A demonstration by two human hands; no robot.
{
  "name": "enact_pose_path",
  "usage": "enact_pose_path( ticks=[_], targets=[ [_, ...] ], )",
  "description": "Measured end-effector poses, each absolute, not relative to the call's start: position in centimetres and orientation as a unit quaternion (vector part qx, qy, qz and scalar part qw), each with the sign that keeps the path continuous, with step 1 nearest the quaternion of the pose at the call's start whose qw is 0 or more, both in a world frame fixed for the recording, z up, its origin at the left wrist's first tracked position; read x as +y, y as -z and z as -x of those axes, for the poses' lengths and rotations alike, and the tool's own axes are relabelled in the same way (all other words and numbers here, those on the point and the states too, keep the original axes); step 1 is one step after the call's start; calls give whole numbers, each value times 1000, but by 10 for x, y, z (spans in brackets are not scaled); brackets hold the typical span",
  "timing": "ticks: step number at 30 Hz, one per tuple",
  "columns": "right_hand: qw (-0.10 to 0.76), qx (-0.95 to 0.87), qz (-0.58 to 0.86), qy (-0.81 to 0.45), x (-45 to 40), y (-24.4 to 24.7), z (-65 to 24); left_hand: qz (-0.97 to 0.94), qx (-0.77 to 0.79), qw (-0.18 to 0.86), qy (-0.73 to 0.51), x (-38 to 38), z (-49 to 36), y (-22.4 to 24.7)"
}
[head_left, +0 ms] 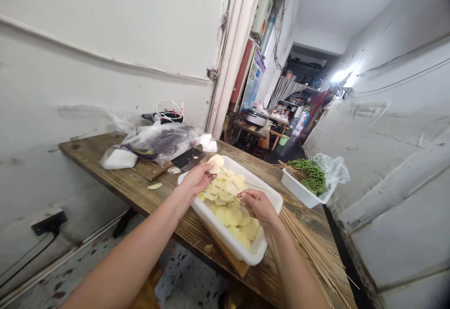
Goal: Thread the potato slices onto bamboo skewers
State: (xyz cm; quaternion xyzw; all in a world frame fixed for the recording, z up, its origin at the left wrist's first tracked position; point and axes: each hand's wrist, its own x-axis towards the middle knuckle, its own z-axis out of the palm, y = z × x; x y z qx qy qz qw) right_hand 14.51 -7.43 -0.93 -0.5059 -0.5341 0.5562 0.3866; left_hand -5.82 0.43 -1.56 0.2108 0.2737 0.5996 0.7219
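My left hand (196, 180) pinches a pale raw potato slice (215, 163) at the near side of a white plastic tray (239, 234). My right hand (258, 208) is shut on a thin bamboo skewer (251, 187), which runs across the tray towards that slice. Several more potato slices (228, 206) lie overlapping in the tray, with my hands above them. A loose bundle of bamboo skewers (312, 252) lies on the table to the right of the tray.
The worn wooden table (105, 163) runs along a white wall. A cleaver (188, 159) and plastic bags (154, 142) lie behind the tray. A smaller white tray (305, 187) holds skewered green peppercorns. A corridor with a rice cooker (256, 117) lies beyond.
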Motion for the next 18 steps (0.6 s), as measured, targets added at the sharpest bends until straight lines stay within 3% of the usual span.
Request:
enact_pose_path(
  ticks=[6,13,18],
  targets=[
    [438,-624,532,-368,-69,20,-142,-219,292,709,-603,5,57,17],
    [409,-590,515,-468,-75,10,-139,-297,308,705,-565,-4,53,12],
    [416,-579,525,-465,-77,8,-137,-315,313,698,-562,-5,53,13]
  ],
)
